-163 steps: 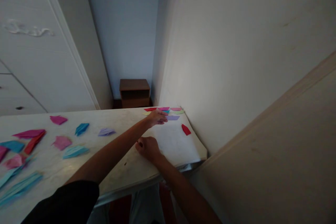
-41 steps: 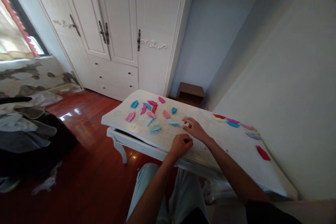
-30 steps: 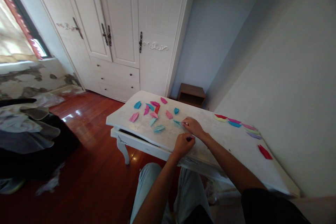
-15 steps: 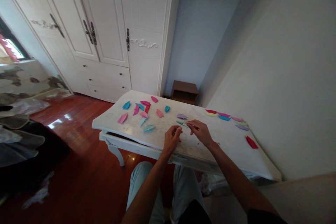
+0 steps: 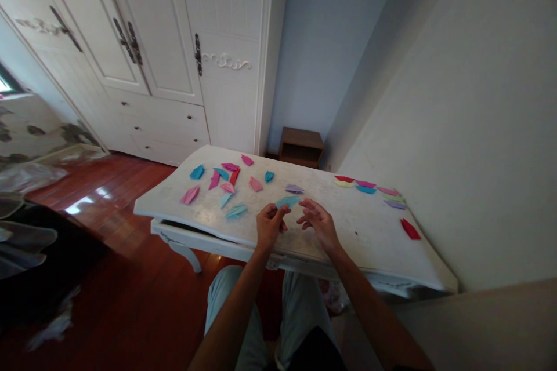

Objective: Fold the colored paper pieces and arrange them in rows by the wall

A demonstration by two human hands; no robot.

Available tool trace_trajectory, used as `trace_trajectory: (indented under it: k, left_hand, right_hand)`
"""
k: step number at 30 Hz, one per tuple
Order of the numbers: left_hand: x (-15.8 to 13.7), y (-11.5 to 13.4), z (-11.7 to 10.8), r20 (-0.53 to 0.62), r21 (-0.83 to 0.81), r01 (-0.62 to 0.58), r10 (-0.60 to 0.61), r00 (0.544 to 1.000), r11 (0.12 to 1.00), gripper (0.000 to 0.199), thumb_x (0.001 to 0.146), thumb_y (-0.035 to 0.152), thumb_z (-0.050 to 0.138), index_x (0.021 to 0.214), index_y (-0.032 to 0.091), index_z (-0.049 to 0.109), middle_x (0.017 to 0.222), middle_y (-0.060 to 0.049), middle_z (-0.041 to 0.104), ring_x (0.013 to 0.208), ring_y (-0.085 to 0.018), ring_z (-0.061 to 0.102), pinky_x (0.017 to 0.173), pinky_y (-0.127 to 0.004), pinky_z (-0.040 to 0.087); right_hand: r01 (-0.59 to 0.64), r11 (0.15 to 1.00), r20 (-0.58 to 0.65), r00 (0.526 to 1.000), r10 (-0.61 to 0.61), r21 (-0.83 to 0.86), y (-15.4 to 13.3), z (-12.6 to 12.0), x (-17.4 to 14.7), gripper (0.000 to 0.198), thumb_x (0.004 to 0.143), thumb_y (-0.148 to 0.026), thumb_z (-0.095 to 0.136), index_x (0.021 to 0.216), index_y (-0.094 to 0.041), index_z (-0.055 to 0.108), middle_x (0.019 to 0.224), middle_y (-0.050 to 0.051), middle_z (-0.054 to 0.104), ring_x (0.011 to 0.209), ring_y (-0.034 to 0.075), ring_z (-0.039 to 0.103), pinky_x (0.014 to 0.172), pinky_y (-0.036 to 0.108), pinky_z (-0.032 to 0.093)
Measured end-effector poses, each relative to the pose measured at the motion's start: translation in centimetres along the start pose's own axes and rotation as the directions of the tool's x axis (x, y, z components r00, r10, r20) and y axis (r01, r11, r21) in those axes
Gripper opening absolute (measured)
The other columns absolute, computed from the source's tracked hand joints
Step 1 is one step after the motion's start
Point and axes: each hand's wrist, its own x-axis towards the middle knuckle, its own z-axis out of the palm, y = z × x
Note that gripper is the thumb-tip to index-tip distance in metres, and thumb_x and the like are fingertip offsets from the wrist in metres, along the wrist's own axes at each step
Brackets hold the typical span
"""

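Observation:
My left hand (image 5: 268,227) pinches a light teal folded paper piece (image 5: 288,201) at its near left end, just above the white table. My right hand (image 5: 321,226) is beside the paper's right end, fingers apart and curved; I see nothing held in it. Just beyond the teal piece lies a lilac folded paper piece (image 5: 295,189). Left of my hands several folded papers are scattered, among them a pale teal one (image 5: 237,211), a pink one (image 5: 256,184), a blue one (image 5: 269,176) and a red one (image 5: 234,176).
The white table (image 5: 348,208) has a slightly open drawer front on the left. Along its right back edge lie several paper pieces in a row, including a blue one (image 5: 366,189); a red piece (image 5: 409,229) lies nearer. A brown nightstand (image 5: 301,138) and white wardrobe (image 5: 230,98) stand behind.
The teal paper has passed from my right hand to my left and now shows its broad side. My right fingers have opened. The view has shifted slightly to the right.

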Motion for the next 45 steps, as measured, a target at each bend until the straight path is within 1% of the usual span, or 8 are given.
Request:
trace_trajectory:
  k: [5,9,16,19,22,29,40,45]
  left_hand:
    - [-0.1,-0.5,0.0,0.064,0.050,0.006,-0.009,0.998,0.999,0.037,0.070,0.050,0.070,0.081,0.018,0.054,0.052,0.006,0.058,0.037,-0.010,0.051,0.036,-0.019,0.035]
    - [-0.4,-0.9,0.2,0.135,0.187,-0.038,0.013,0.991,0.982,0.031,0.072,0.046,0.068,0.080,0.018,0.056,0.061,0.004,0.063,0.042,-0.010,0.055,0.040,-0.020,0.040]
    - [-0.5,-1.5,0.1,0.190,0.383,-0.133,0.063,0.980,0.914,0.033,0.076,0.050,0.065,0.081,0.018,0.062,0.072,-0.001,0.067,0.049,-0.012,0.059,0.046,-0.022,0.045]
    - [-0.4,-1.5,0.1,0.187,0.445,-0.154,0.076,0.979,0.882,0.031,0.080,0.049,0.060,0.081,0.019,0.062,0.069,0.000,0.066,0.050,-0.013,0.061,0.049,-0.023,0.046]
    - [-0.4,-1.4,0.2,0.171,0.494,-0.160,0.085,0.982,0.854,0.029,0.082,0.048,0.057,0.081,0.019,0.062,0.068,0.000,0.066,0.053,-0.015,0.063,0.052,-0.023,0.047]
    - [-0.3,-1.1,0.3,0.159,0.575,-0.173,0.098,0.982,0.800,0.030,0.080,0.048,0.055,0.082,0.019,0.063,0.065,0.000,0.066,0.055,-0.016,0.064,0.054,-0.024,0.047]
    - [-0.5,-0.5,0.7,0.095,0.670,-0.123,0.080,0.992,0.732,0.034,0.077,0.051,0.055,0.083,0.019,0.064,0.060,0.000,0.067,0.055,-0.017,0.065,0.055,-0.024,0.049]
    - [-0.4,-0.3,0.9,0.077,0.706,-0.096,0.058,0.995,0.702,0.038,0.076,0.054,0.054,0.085,0.019,0.066,0.061,-0.001,0.068,0.057,-0.018,0.067,0.057,-0.026,0.050]
  right_hand:
    - [-0.125,0.980,0.052,0.992,0.118,0.153,0.5,2.0,0.6,0.041,0.072,-0.050,0.070,0.098,-0.018,0.065,0.088,0.006,0.069,0.060,0.014,0.063,0.047,0.021,0.046]
    - [-0.089,0.978,-0.054,0.993,0.101,0.188,0.7,2.4,0.9,0.036,0.068,-0.050,0.072,0.083,-0.018,0.063,0.064,0.000,0.063,0.048,0.011,0.056,0.041,0.020,0.040]
    - [-0.058,0.998,-0.109,0.993,0.054,-0.035,-0.2,-3.7,0.2,0.036,0.075,-0.053,0.065,0.084,-0.018,0.062,0.044,-0.007,0.050,0.032,0.009,0.043,0.034,0.019,0.033]
    - [-0.049,0.947,-0.185,0.983,-0.011,-0.318,-0.1,-8.7,0.1,0.041,0.079,-0.055,0.058,0.090,-0.017,0.066,0.051,-0.004,0.056,0.034,0.010,0.045,0.035,0.021,0.035]
    - [-0.116,0.779,-0.270,0.960,-0.070,-0.616,0.2,-14.3,-0.1,0.041,0.082,-0.051,0.051,0.093,-0.016,0.069,0.064,0.001,0.066,0.042,0.013,0.053,0.043,0.024,0.042]
    - [-0.284,0.542,-0.439,0.881,-0.178,-0.791,0.7,-23.7,-1.6,0.029,0.085,-0.030,0.046,0.086,-0.016,0.071,0.094,0.011,0.072,0.087,0.021,0.063,0.081,0.031,0.045]
    - [-0.444,0.318,-0.521,0.825,-0.220,-0.838,0.8,-24.7,-2.9,0.032,0.094,-0.025,0.040,0.113,-0.017,0.065,0.120,0.011,0.064,0.103,0.020,0.060,0.085,0.028,0.044]
    - [-0.426,0.103,-0.436,0.891,-0.123,-0.899,0.5,-22.9,-4.5,0.032,0.094,-0.027,0.042,0.119,-0.023,0.062,0.135,0.006,0.055,0.106,0.020,0.061,0.085,0.030,0.047]
